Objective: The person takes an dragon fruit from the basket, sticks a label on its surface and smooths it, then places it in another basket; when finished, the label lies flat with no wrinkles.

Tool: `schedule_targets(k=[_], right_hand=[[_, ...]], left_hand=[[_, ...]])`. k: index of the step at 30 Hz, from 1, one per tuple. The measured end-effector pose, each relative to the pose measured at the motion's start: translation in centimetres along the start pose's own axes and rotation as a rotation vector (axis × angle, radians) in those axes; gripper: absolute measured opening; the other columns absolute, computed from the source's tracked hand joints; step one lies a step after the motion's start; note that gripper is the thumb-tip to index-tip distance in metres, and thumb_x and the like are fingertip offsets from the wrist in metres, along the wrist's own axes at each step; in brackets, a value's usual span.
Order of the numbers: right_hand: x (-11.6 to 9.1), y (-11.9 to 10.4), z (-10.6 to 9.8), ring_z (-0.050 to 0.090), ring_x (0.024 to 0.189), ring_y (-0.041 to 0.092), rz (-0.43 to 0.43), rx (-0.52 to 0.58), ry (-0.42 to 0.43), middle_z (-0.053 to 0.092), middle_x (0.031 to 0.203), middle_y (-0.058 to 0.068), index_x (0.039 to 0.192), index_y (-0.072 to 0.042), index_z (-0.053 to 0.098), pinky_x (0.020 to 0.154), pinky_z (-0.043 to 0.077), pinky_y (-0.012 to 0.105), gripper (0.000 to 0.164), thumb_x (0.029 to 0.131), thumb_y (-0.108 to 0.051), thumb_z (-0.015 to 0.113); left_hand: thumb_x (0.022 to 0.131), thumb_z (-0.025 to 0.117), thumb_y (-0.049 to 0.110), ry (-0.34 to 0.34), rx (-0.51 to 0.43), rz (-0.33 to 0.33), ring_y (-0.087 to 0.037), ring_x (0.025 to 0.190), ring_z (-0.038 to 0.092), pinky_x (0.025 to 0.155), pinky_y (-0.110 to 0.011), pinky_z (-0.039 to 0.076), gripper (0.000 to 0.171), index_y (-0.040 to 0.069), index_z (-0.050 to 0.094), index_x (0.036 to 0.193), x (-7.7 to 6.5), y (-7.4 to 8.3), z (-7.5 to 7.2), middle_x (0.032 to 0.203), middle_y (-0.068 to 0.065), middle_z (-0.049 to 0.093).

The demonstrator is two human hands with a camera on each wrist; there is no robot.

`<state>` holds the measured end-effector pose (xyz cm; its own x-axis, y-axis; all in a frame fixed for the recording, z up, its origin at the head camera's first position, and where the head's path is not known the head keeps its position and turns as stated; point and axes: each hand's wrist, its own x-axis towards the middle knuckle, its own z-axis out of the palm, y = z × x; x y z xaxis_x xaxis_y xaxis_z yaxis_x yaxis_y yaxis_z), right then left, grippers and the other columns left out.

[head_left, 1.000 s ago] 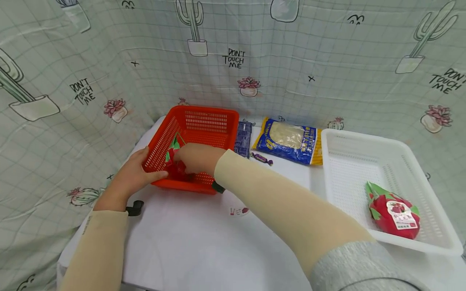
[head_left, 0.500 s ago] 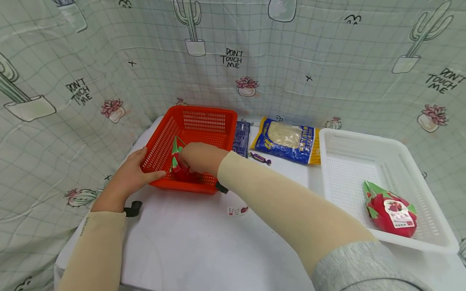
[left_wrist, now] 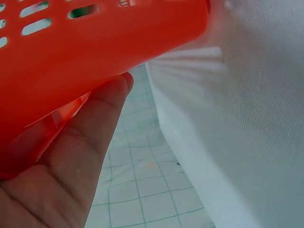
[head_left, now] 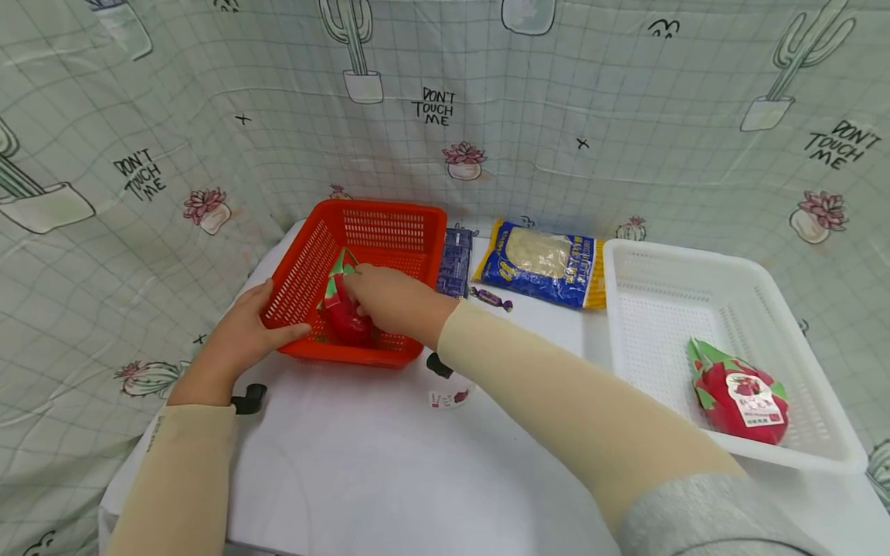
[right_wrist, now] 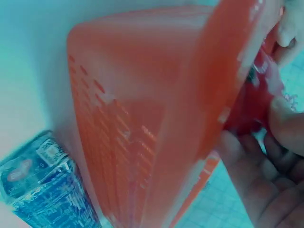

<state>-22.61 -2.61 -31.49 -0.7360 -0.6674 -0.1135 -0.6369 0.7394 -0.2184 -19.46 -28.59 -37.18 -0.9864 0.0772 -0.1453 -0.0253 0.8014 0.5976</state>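
At the left of the table, my left hand [head_left: 239, 333] grips the near-left corner of a red plastic basket [head_left: 396, 212]. Its thumb lies at the rim, and the left wrist view shows the hand against the basket's outer wall [left_wrist: 109, 33]. Inside the basket, my right hand [head_left: 389, 297] holds a red dragon fruit [head_left: 351, 320] with green leafy tips, its fingers on the fruit's right side. The right wrist view shows thumb and fingers around the shiny red fruit [right_wrist: 251, 104], partly hidden by the basket rim. A second dragon fruit [head_left: 744, 398], labelled, lies in the white basket [head_left: 758, 278].
Right of the red basket lies a dark blue box [head_left: 455, 262]. Beside it are a purple-wrapped candy [head_left: 490, 299] and a blue and yellow food packet [head_left: 542, 262], next to the white basket. A loose fruit sticker [head_left: 448, 398] is on the white tabletop. A patterned cloth hangs behind.
My right hand has shifted slightly right and up with the dragon fruit, and more of the fruit shows. The left hand stays on the basket corner. The head view has shifted a little.
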Motion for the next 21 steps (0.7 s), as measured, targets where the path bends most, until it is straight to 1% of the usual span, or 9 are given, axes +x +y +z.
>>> schedule_targets(k=[3,5,11,17,21], right_hand=[[-0.7,0.3,-0.6,0.061,0.111,0.011,0.004,0.023,0.047,0.063,0.125,-0.001,0.133,-0.016,0.060,0.099,0.059,0.022,0.027,0.107,-0.024,0.064],[-1.2,0.5,-1.0,0.062,0.112,0.011,-0.008,0.019,0.077,0.063,0.125,-0.001,0.133,-0.015,0.060,0.097,0.059,0.021,0.027,0.107,-0.023,0.064],[-2.7,1.3,-2.0,0.057,0.120,0.016,0.005,0.000,0.123,0.064,0.128,0.000,0.129,-0.017,0.065,0.101,0.058,0.024,0.025,0.105,-0.022,0.068],[-4.3,2.1,-2.6,0.058,0.120,0.015,0.051,0.059,0.133,0.064,0.125,-0.001,0.124,-0.017,0.070,0.100,0.059,0.026,0.024,0.101,-0.018,0.074],[-6.1,2.8,-3.3,0.061,0.115,0.015,0.073,0.098,0.154,0.065,0.121,-0.001,0.119,-0.016,0.071,0.099,0.060,0.028,0.018,0.101,-0.018,0.074]], left_hand=[[0.090,0.075,0.064,0.006,-0.004,-0.015,-0.055,0.149,0.033,0.111,-0.071,0.047,0.123,0.006,0.002,0.170,0.1,0.0,0.0,0.174,-0.031,0.016],[0.090,0.075,0.064,0.006,-0.007,-0.029,-0.055,0.149,0.032,0.109,-0.070,0.049,0.123,0.008,0.002,0.171,0.1,0.0,0.0,0.174,-0.031,0.016],[0.092,0.076,0.060,0.005,-0.010,-0.056,-0.056,0.151,0.029,0.109,-0.072,0.048,0.120,0.009,0.000,0.171,0.1,-0.1,0.1,0.174,-0.031,0.014],[0.091,0.074,0.065,0.006,-0.005,-0.035,-0.056,0.150,0.031,0.111,-0.073,0.046,0.123,0.007,0.001,0.171,0.1,-0.1,0.1,0.174,-0.031,0.016],[0.091,0.073,0.065,-0.002,-0.009,-0.029,-0.055,0.151,0.030,0.114,-0.073,0.042,0.122,0.008,0.000,0.171,0.1,0.0,0.2,0.175,-0.030,0.015]])
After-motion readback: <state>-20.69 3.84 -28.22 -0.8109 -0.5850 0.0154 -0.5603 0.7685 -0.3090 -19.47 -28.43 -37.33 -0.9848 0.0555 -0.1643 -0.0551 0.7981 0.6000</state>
